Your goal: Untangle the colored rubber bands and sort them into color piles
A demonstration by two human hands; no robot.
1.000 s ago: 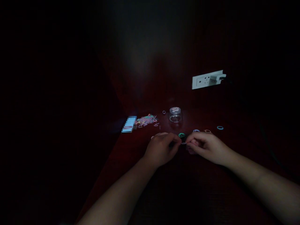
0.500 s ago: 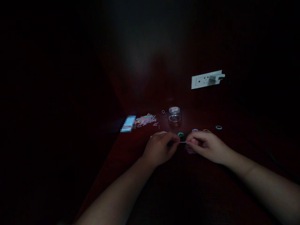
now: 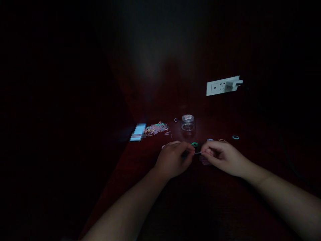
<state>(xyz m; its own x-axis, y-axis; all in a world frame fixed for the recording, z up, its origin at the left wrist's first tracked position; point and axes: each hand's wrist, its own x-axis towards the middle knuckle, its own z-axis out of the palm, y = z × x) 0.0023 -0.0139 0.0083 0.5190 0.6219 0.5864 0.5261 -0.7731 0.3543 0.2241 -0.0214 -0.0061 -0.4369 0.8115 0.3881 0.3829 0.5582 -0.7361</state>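
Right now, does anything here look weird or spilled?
The heap of colorful bands lies loose outside the lidded jar, so it looks spilled, though maybe someone put it there. The bright screen beside it shows only blocky squares.

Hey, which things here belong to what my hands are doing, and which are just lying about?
In the work:
pale band, held between left hand and right hand
probably also: coloured pile, green rings, pinkish heap, blue ring

Apparently just about:
bright pixelated rectangle
lidded jar (its part is unclear)
wall socket and plug
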